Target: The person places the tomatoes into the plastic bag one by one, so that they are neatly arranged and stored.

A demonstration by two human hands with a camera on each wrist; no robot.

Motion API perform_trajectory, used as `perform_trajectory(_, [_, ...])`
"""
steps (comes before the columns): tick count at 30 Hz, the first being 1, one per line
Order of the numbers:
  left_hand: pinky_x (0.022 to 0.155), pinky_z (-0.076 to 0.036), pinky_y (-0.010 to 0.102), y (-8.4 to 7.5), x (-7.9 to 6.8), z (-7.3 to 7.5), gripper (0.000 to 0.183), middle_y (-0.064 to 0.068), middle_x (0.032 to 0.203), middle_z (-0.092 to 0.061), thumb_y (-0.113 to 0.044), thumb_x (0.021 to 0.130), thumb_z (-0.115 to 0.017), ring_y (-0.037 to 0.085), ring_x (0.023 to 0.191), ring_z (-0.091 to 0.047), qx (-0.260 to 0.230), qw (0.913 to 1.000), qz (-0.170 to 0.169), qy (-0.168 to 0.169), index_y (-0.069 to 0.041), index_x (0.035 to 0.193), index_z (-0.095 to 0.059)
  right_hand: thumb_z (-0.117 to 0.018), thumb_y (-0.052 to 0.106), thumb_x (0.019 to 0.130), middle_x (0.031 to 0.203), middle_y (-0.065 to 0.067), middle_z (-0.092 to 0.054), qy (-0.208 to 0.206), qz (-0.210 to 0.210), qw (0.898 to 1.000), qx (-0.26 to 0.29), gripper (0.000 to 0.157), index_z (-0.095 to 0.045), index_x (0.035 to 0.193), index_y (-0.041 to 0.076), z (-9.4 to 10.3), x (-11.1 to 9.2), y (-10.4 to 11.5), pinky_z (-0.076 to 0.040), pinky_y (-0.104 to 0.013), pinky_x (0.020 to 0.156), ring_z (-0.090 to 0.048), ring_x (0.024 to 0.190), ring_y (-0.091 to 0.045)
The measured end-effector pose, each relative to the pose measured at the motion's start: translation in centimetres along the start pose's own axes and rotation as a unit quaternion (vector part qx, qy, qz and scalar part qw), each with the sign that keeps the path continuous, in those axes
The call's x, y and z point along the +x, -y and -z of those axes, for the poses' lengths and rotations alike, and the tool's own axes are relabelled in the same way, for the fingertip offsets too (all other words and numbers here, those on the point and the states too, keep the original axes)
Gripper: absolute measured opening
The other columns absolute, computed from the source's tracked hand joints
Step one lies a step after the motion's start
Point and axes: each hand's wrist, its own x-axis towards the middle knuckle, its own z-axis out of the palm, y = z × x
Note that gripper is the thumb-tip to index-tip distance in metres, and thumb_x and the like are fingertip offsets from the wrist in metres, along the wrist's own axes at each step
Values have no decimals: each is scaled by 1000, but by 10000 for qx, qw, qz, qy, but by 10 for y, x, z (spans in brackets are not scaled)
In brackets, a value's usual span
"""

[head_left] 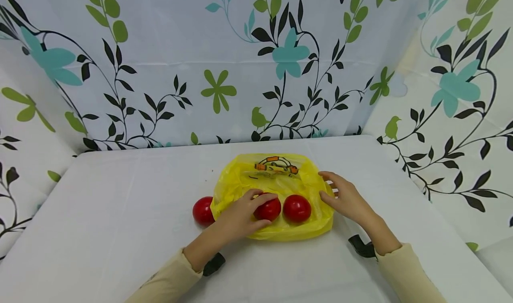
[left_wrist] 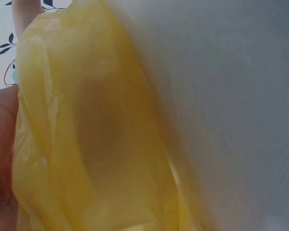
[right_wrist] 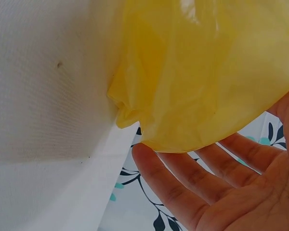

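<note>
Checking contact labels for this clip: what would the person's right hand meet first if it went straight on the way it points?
Most likely the right side of the yellow bag: the right hand is at its edge, though whether they touch is unclear.

A white table [head_left: 120, 200] is seen, its far edge set against a pale cloth [head_left: 168, 49], by which the left and right sides are also bounded. The cloth is printed with dark leafy vines, green leaves and blue flowers [head_left: 290, 53]. A green flower [head_left: 218, 91] is placed left of centre, and a green bird [head_left: 392, 127] is printed on the right side. A faint horizontal crease is shown behind. Dark specks [right_wrist: 59, 64] are scattered on the table.
</note>
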Motion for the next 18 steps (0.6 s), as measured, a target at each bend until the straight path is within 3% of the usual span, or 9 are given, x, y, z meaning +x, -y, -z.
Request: perform_trajectory(18, [91,-55,45,7,2,-3,62,12,138,-47,-32,88,-73,29,115,-56,-371,9984,161,389,-25,145,-46,-61,10,94,134,-27,-50,4,21,10000,-64,53,-42,142,-1,0,0,2,-50,-55,94,-54,112,-41])
